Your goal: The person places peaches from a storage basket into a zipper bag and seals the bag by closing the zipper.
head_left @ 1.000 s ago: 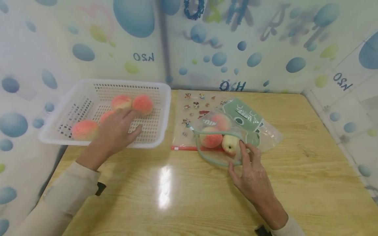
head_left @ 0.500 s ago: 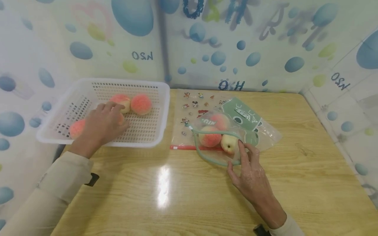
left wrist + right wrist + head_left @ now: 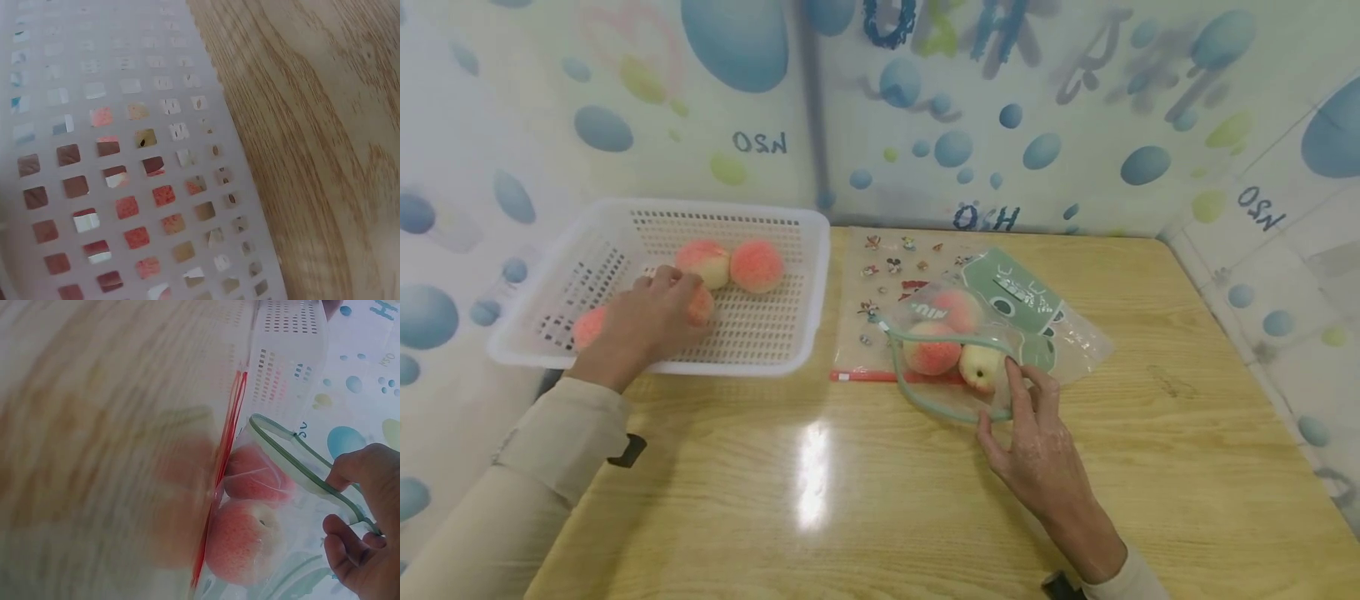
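Inside the white basket (image 3: 775, 363), toward its near side, a peach (image 3: 702, 307) is gripped under the curled fingers of the left hand (image 3: 647, 321), though how firmly cannot be told. Well to the right across the wooden surface (image 3: 880, 525), the green rim of a clear bag (image 3: 953, 416) is pinched by the right hand (image 3: 1033, 442). By that hold the mouth is spread, its long axis laid roughly left to right and its opening turned toward the near edge. That sideways gap is judged to matter most: the peach is within the left hand's reach alone, while the bag's mouth is set beyond the basket's right wall, beside the right hand. Three peaches (image 3: 932, 352) are seen from above inside the bag, and a flat bag with a red zip (image 3: 857, 350) is partly covered by it. From the left wrist, only scraps of pink and of the hand are glimpsed through the basket's slots. From the right wrist, the rim is shown passing between finger and thumb, a contact partly hidden in the head view.
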### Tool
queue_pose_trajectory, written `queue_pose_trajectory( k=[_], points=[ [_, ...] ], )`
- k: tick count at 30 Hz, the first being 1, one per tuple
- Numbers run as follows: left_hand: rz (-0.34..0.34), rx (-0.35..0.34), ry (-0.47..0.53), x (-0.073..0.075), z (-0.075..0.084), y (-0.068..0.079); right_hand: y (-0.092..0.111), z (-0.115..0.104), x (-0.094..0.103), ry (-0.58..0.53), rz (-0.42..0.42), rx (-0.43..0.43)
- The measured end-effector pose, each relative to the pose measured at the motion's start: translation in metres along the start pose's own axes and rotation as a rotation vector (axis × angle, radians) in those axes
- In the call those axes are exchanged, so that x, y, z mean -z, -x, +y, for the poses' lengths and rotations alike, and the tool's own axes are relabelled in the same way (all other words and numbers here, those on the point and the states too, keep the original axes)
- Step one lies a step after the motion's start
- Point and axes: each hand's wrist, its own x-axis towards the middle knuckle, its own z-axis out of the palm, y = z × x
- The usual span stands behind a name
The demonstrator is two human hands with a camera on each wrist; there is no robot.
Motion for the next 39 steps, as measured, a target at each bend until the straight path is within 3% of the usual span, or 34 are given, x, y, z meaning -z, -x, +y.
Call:
queue_pose_trajectory(
  k=[10, 26, 39],
  points=[
    [0.024, -0.021, -0.008, -0.001, -0.006, -0.002, -0.002, -0.002, 0.000, -0.003, 0.030, 0.006],
    [-0.049, -0.021, -0.027, 0.005, -0.011, 0.002, -0.004, -0.002, 0.002, -0.012, -0.001, 0.006],
    [-0.110, -0.116, 0.093, 0.007, -0.002, -0.001, -0.002, 0.002, 0.003, -0.013, 0.016, 0.019]
  ],
)
